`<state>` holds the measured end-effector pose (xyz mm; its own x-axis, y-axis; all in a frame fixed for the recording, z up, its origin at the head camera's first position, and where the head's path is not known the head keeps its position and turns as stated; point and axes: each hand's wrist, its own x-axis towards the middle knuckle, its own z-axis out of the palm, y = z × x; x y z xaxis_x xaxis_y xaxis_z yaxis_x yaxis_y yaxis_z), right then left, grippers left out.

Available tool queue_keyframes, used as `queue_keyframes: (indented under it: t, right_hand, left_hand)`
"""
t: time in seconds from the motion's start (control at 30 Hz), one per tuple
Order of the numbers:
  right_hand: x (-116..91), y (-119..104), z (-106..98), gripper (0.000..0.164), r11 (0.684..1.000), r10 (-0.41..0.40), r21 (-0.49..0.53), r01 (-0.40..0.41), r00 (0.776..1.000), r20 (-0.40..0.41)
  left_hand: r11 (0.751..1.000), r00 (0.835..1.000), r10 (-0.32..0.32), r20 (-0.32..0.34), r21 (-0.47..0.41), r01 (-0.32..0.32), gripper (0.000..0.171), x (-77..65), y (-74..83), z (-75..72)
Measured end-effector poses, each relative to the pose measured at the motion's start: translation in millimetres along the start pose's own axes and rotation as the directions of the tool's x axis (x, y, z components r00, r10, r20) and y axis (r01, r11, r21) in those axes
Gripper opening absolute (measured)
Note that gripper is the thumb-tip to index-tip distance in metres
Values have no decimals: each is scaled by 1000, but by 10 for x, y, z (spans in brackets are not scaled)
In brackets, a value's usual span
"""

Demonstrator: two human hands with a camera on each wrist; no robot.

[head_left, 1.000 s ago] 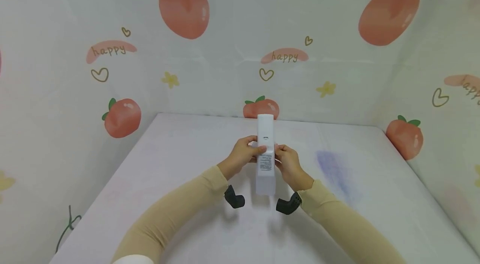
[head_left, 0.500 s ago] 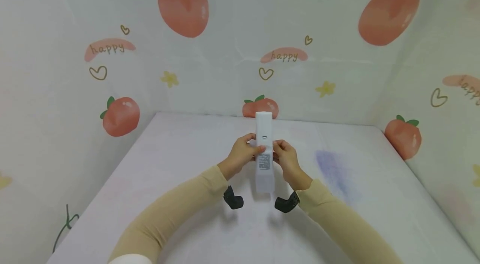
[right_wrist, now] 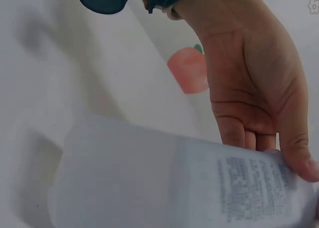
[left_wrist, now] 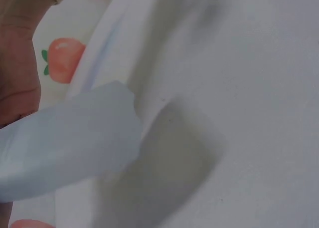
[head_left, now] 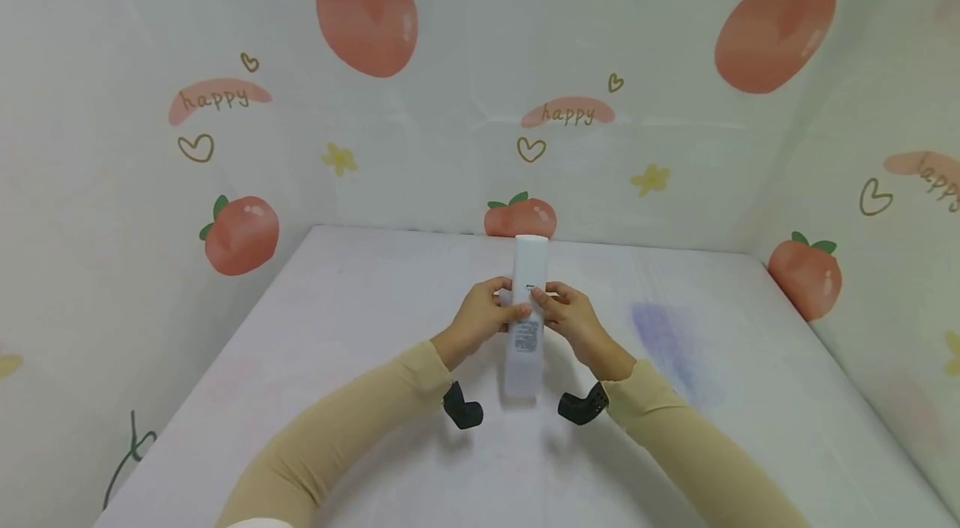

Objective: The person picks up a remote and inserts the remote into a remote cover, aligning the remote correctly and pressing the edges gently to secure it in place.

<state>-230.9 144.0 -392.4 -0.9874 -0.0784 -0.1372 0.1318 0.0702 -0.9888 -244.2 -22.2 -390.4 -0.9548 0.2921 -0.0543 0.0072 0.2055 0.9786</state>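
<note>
Wall cloth [head_left: 450, 136] says "happy". Left hand [head_left: 478, 315] grips left side of long white thing [head_left: 531, 261]. Thing is up over white table [head_left: 375, 286]. Label [head_left: 527, 336] print too tiny to read; can't tell what's inside. Right hand [head_left: 576, 318] grips right side.

the handwritten word "happy" runs across a left pink band [head_left: 220, 100] and a center pink band [head_left: 567, 112] on the patterned backdrop [head_left: 457, 20]; a third band [head_left: 924, 166], at right, shows clipped lettering. fine print [head_left: 527, 336] on a white container [head_left: 531, 259] is too blurred to read.
</note>
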Motion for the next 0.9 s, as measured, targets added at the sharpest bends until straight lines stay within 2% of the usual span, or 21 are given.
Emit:
queue_keyframes:
  t: [0.1,0.17,0.23,0.3,0.4,0.47,0.6,0.7,0.9]
  right_hand:
    - [-7,20,-30,41,999,3,38,-5,999,39]
    - [-9,34,-48,40,997,-2,77,-2,999,47]
    - [-11,48,-71,40,993,-4,118,0,999,34]
    - [-14,59,-93,39,988,-4,154,2,1000,12]
    - [-20,72,-122,39,983,1,183,-1,1000,0]
    - [-24,74,-131,42,982,-4,188,1,1000,20]
    - [-34,66,-147,45,986,-18,165,9,998,54]
    - [-44,46,-162,44,992,-31,128,21,997,72]
    - [-57,-36,-151,47,993,-84,93,75,992,98]
  left_hand:
    - [1000,1000,2,-13,-22,-2,53,5,-27,0]
    - [999,998,12,-68,-49,-15,65,21,-56,-11]
    - [994,993,9,-117,-107,-22,69,31,-81,-23]
    - [989,990,-9,-137,-146,-11,59,38,-115,-29]
    - [985,994,-48,-96,-169,31,35,25,-155,-3]
    - [986,995,-54,-82,-159,41,26,13,-176,32]
    - [977,990,-58,-125,-212,31,15,-7,-168,103]
    - [973,985,-65,-158,-230,28,8,-4,-107,127]
    - [981,984,-73,-165,-190,41,6,84,98,96]
